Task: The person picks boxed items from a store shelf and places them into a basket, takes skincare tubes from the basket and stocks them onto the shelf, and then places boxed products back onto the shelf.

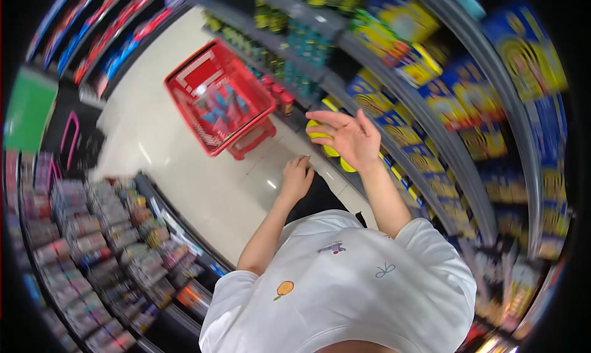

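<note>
shopping basket is bright red, and the items inside look pink and light blue. t-shirt's white with an orange fruit print, a blue bow print and a purplish figure. trousers are black, floor's cream. shelf boxes are blue and yellow with dark rings.

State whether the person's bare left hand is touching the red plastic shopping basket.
Apart: the head view shows pale, glossy floor between the left hand and the basket.
</note>
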Action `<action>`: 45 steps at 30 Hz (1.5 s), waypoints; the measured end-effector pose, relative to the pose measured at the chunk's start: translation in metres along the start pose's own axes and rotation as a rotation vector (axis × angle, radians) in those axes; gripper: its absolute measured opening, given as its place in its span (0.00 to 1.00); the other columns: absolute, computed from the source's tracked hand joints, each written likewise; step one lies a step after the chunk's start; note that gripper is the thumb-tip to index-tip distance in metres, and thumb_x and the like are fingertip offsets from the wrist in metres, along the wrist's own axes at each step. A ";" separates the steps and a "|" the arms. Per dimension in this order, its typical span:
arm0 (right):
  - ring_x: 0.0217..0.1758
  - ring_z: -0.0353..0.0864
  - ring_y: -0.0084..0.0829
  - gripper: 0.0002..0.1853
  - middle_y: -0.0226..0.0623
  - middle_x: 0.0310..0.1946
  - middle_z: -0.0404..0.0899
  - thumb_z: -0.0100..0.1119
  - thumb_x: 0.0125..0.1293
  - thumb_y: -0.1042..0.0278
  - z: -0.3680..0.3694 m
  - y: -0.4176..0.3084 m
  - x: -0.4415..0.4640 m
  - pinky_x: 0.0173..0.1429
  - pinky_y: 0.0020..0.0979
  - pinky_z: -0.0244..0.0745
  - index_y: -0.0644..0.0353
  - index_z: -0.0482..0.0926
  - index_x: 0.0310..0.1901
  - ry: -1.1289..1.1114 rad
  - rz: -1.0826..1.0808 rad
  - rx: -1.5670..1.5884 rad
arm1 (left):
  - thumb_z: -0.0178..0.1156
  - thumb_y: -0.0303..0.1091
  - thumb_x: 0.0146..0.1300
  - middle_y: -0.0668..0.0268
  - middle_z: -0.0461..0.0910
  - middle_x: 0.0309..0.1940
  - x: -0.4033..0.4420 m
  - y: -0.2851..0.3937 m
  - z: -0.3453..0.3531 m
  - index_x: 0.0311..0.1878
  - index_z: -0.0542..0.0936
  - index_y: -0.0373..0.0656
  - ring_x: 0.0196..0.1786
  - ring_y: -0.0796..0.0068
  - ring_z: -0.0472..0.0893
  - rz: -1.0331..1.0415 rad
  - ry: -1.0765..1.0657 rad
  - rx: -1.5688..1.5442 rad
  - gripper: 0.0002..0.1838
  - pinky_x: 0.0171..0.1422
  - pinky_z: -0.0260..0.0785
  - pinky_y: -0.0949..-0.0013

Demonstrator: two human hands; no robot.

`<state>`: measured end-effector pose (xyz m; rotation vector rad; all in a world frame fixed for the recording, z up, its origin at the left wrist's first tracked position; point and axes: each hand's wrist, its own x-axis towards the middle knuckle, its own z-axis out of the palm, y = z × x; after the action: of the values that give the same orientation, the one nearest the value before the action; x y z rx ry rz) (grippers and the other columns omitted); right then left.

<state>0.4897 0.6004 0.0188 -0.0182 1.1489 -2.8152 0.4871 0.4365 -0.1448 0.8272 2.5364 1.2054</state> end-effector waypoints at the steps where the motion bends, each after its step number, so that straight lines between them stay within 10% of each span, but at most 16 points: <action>1: 0.60 0.68 0.47 0.40 0.54 0.63 0.62 0.26 0.68 0.38 0.001 -0.020 -0.023 0.62 0.43 0.62 0.73 0.64 0.60 0.032 -0.084 -0.033 | 0.57 0.34 0.57 0.54 0.74 0.52 0.005 0.022 0.003 0.53 0.74 0.37 0.57 0.52 0.69 0.065 -0.032 -0.015 0.20 0.61 0.61 0.56; 8: 0.56 0.72 0.38 0.36 0.50 0.58 0.70 0.27 0.69 0.42 -0.017 -0.112 -0.174 0.58 0.37 0.65 0.70 0.68 0.58 0.313 -0.556 -0.291 | 0.56 0.28 0.58 0.51 0.72 0.54 0.035 0.161 0.029 0.57 0.70 0.37 0.60 0.52 0.68 0.397 -0.113 -0.288 0.22 0.65 0.57 0.58; 17: 0.54 0.74 0.36 0.34 0.51 0.57 0.70 0.29 0.69 0.44 -0.042 -0.167 -0.264 0.56 0.35 0.69 0.70 0.66 0.59 0.558 -0.636 -0.424 | 0.55 0.23 0.59 0.58 0.61 0.62 0.116 0.300 0.021 0.64 0.62 0.40 0.59 0.64 0.69 0.531 0.145 -0.616 0.29 0.59 0.63 0.63; 25: 0.55 0.72 0.31 0.26 0.42 0.57 0.70 0.51 0.65 0.58 -0.060 -0.190 -0.228 0.54 0.32 0.69 0.64 0.66 0.61 0.690 -0.753 -0.752 | 0.57 0.26 0.60 0.57 0.56 0.65 0.182 0.317 0.003 0.67 0.56 0.36 0.62 0.63 0.65 0.486 0.166 -0.657 0.33 0.64 0.59 0.64; 32: 0.51 0.73 0.37 0.38 0.49 0.55 0.67 0.66 0.53 0.66 -0.052 -0.194 -0.171 0.55 0.34 0.71 0.66 0.59 0.64 1.059 -0.628 -1.365 | 0.64 0.21 0.51 0.52 0.65 0.59 0.202 0.323 -0.015 0.68 0.47 0.35 0.60 0.66 0.68 0.615 -0.141 -0.508 0.45 0.65 0.59 0.65; 38: 0.48 0.73 0.50 0.39 0.56 0.51 0.67 0.67 0.48 0.67 -0.067 -0.187 -0.137 0.53 0.41 0.71 0.69 0.58 0.60 1.422 -0.537 -1.698 | 0.71 0.26 0.44 0.42 0.69 0.54 0.210 0.320 -0.016 0.68 0.46 0.33 0.56 0.44 0.71 0.706 -0.068 -0.118 0.53 0.58 0.66 0.59; 45: 0.52 0.69 0.55 0.33 0.58 0.50 0.65 0.68 0.45 0.71 -0.068 -0.171 -0.126 0.54 0.43 0.69 0.72 0.63 0.51 1.547 -0.754 -1.897 | 0.69 0.26 0.46 0.39 0.64 0.57 0.211 0.307 -0.004 0.68 0.44 0.32 0.58 0.42 0.69 0.842 0.087 -0.115 0.52 0.58 0.65 0.57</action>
<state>0.5961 0.7816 0.0928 1.8235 3.6917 -0.0676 0.4342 0.7105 0.1026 1.9496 2.1722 1.5881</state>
